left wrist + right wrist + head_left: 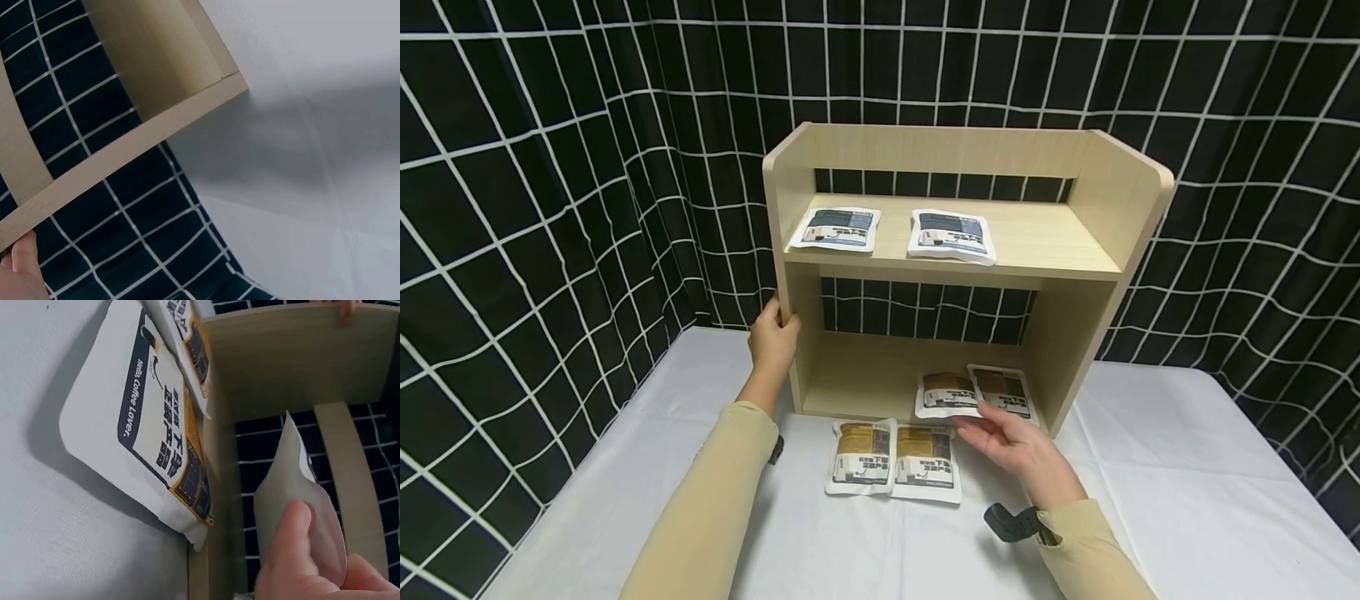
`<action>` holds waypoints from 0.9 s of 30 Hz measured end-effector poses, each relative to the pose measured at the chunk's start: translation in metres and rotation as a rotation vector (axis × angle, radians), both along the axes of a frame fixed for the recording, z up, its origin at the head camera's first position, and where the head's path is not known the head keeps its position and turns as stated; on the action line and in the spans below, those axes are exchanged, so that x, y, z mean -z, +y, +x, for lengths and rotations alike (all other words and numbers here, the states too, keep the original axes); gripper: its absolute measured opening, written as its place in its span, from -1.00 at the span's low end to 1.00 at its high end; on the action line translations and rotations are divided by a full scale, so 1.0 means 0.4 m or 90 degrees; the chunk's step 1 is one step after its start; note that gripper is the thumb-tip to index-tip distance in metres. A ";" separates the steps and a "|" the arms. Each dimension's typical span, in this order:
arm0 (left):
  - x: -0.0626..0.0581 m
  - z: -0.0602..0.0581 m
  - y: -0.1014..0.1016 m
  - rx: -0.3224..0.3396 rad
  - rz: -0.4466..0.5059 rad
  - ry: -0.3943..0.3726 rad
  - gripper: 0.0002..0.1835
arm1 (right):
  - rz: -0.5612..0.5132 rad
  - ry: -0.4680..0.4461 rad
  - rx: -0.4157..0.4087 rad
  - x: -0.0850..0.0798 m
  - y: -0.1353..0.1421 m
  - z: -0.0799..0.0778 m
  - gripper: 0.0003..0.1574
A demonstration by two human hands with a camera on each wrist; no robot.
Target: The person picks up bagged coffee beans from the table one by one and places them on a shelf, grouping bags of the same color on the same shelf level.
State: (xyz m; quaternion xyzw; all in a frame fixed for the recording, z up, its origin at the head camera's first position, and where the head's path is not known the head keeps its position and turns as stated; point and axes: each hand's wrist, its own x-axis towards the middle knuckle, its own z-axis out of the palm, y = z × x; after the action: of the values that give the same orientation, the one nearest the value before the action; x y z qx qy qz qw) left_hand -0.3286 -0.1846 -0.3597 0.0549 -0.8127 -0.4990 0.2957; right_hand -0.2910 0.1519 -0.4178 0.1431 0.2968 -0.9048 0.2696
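Note:
My left hand (pixel 772 343) grips the front edge of the left side panel of a light wooden shelf unit (pixel 1131 179); in the left wrist view its fingers (pixel 25 253) show at that board. My right hand (pixel 1018 450) pinches a white coffee pouch (pixel 949 392) with a brown label at the lower shelf's front. The right wrist view shows this pouch tilted, thumb against its pale side. Beside it another brown-labelled pouch (pixel 1006 392) lies on the lower shelf, at the right. Two yellow-brown-labelled pouches, a left one (pixel 861 458) and a right one (pixel 925 465), lie in front of the unit.
On the upper shelf lie two blue-labelled pouches, one at the left (pixel 837 229) and one near the middle (pixel 951 236). A white cloth (pixel 647 450) covers the table. Black curtains with white grid lines (pixel 895 67) hang behind and at both sides.

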 end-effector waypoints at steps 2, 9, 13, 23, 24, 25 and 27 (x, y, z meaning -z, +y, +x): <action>-0.004 0.004 0.003 -0.003 -0.003 -0.007 -0.53 | 0.016 -0.004 0.006 0.004 -0.006 -0.007 -0.92; -0.008 0.007 0.005 -0.003 -0.004 0.001 -0.54 | 0.057 -0.034 0.040 0.007 -0.030 -0.034 -0.93; -0.006 0.007 0.002 -0.007 0.000 0.003 -0.53 | 0.065 -0.045 0.048 0.008 -0.045 -0.052 -0.88; -0.005 0.005 -0.001 0.000 0.004 -0.002 -0.52 | 0.033 -0.009 0.029 0.020 -0.049 -0.084 -0.90; -0.004 0.004 -0.001 0.000 0.004 -0.001 -0.52 | 0.027 -0.010 0.031 0.021 -0.048 -0.087 -0.79; -0.004 0.004 -0.001 0.001 0.005 0.000 -0.52 | 0.023 -0.012 0.033 0.023 -0.048 -0.089 -0.67; -0.002 0.005 -0.002 0.002 0.005 0.002 -0.52 | 0.019 -0.018 0.038 0.029 -0.046 -0.093 -0.40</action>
State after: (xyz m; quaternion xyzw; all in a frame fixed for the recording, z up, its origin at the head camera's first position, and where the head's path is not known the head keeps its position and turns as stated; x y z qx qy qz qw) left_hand -0.3266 -0.1853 -0.3587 0.0538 -0.8102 -0.5031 0.2959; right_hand -0.3282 0.1336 -0.4293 0.1685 0.3020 -0.9059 0.2442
